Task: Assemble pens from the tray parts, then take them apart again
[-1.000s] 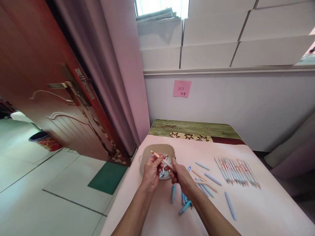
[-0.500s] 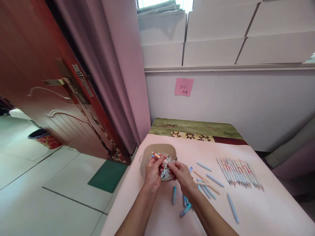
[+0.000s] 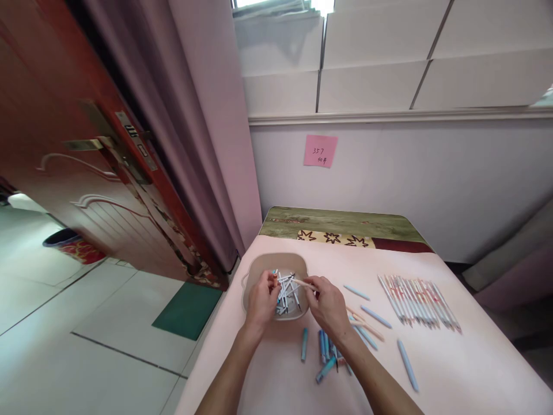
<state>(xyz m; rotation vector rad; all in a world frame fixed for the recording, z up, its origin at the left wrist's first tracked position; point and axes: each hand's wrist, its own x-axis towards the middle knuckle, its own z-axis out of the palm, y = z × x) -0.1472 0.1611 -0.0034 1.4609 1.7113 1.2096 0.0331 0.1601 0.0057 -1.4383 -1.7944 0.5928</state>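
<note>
My left hand (image 3: 263, 297) is closed over the left side of a beige basin (image 3: 254, 268), pinching a small orange pen part (image 3: 275, 277) that my fingers mostly cover. My right hand (image 3: 326, 300) grips a slim peach pen barrel (image 3: 303, 283), whose end points left over the basin. Several thin white pen refills (image 3: 285, 291), some with dark tips, lie inside the basin. Blue pen caps (image 3: 323, 346) are bunched on the table below my right hand, with one teal cap (image 3: 305, 344) apart from them. Peach and blue pen barrels (image 3: 367, 334) lie just right of my right wrist.
A row of pens (image 3: 419, 302) lies side by side on the right of the pink-covered table (image 3: 276, 374). Single blue barrels (image 3: 408, 365) are scattered nearby. A wall stands behind the table, and a red door (image 3: 108, 190) is at the left.
My hands have moved apart, and the orange-and-peach pen they held together is now in two parts, one in each hand. More of the refills in the basin show.
</note>
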